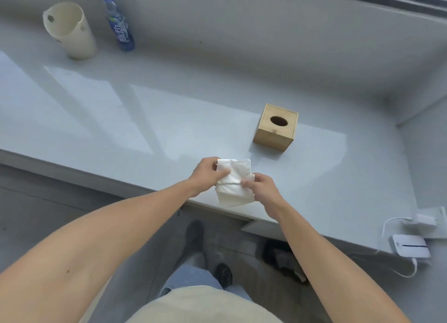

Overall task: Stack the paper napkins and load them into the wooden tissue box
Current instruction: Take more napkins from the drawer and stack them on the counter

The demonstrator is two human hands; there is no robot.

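Observation:
A stack of white paper napkins (235,184) lies near the front edge of the pale grey counter (169,129), partly overhanging it. My left hand (205,175) grips the stack's left side, thumb on top. My right hand (262,187) pinches its right edge. The wooden tissue box (275,128) stands upright beyond the hands, a little to the right, with an oval hole in its top. It is apart from the napkins.
A cream plastic jug (70,30) and a blue-labelled bottle (119,22) stand at the back left by the wall. A white device with a cable (410,246) and a charger (425,221) sit at the right end. My feet are below the counter edge.

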